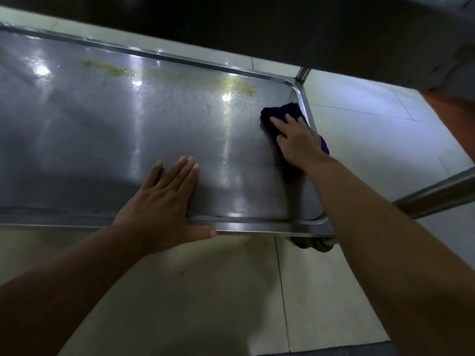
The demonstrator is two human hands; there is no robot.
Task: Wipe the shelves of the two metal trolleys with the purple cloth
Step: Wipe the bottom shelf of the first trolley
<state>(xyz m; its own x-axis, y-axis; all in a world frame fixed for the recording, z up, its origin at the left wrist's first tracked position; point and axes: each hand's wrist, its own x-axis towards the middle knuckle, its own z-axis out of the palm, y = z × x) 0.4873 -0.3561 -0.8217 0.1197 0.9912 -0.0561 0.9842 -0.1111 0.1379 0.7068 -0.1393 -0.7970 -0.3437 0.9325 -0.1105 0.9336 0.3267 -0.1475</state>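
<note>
A low steel trolley shelf (108, 129) fills the upper left, with a raised rim all round. Yellowish smears (239, 86) lie along its far side. My right hand (295, 142) presses the purple cloth (280, 111) flat against the shelf's right end, beside the rim; part of the cloth shows past my wrist over the edge. My left hand (164, 201) lies flat on the near part of the shelf, fingers spread, thumb hooked over the front rim.
A higher shelf's dark underside (257, 27) hangs over the far side. Upright trolley posts stand at the far right corner (303, 73) and near right (437, 194). A castor (313, 244) sits under the near right corner. Pale tiled floor (205, 291) surrounds everything.
</note>
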